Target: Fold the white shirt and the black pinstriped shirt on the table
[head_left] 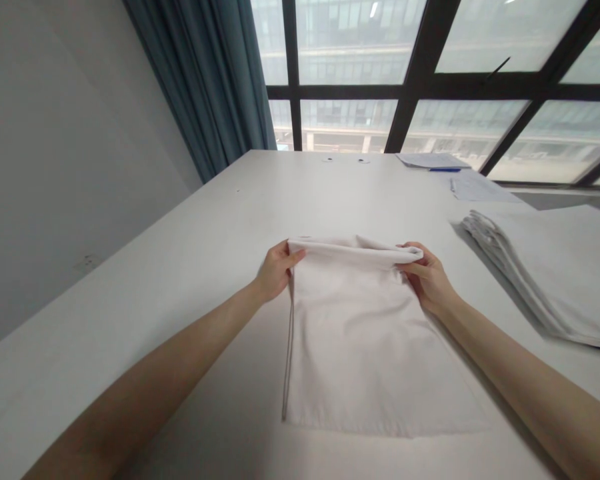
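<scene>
A pale pinkish-white cloth (pixel 365 340) lies in front of me, its lower part spread on the white table and its far edge raised and folded over. My left hand (pixel 277 268) pinches the far left corner, thumb on top. At the far right corner, my right hand (pixel 427 275) grips the rolled edge between thumb and fingers. The top edge is stretched between both hands, with a small loose fold near its middle. Layered edges show along the cloth's left side.
A stack of folded white cloths (pixel 565 273) lies on the table (pixel 205 247) at right. Papers (pixel 433 160) and a blue pen (pixel 445 170) are at the far right. Beyond stand a blue curtain (pixel 210 73) and windows; a grey wall (pixel 70 133) borders the left.
</scene>
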Demonstrator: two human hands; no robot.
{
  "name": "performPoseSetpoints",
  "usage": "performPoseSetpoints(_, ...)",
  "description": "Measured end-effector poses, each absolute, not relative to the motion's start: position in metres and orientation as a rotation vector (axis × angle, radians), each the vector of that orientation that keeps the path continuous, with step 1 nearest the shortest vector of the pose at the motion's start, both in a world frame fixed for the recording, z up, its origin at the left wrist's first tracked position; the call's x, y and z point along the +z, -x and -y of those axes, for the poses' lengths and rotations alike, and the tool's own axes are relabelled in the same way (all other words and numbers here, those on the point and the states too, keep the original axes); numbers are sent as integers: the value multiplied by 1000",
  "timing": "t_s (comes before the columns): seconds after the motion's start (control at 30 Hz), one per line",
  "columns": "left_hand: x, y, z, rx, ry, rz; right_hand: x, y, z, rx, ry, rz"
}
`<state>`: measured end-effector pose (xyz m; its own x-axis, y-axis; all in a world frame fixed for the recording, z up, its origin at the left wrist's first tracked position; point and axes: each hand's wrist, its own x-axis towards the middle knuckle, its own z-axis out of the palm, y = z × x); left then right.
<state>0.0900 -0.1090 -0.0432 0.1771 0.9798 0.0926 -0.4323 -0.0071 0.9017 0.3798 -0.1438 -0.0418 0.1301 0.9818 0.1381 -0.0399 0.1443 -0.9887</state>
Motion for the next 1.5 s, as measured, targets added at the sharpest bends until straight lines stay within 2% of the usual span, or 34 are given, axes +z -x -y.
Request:
performPoseSetpoints(0.4,-46,-88,106,1274,-1033,-732,-30,-379,154,191,1200,1782)
performPoseSetpoints(0.73,-49,-90,107,1272,-1096,-728,-16,-401,140,-149,1392,2135)
performPoseSetpoints(1.03,-52,-91,106,1292,-1154,-738,-5,-405,144,-538,1535,2170)
performPoseSetpoints(1.13,-50,-93,106,1308,-1130,-734,-6,-405,142,-481,1571,2145)
performPoseSetpoints(1.33,-47,-93,106,1295,-1071,-743,-16,-408,131,253,1454,1844)
performPoseSetpoints(1.5,-48,-89,105,1313,-1110,-763,-20,-405,128,515,1276,1623)
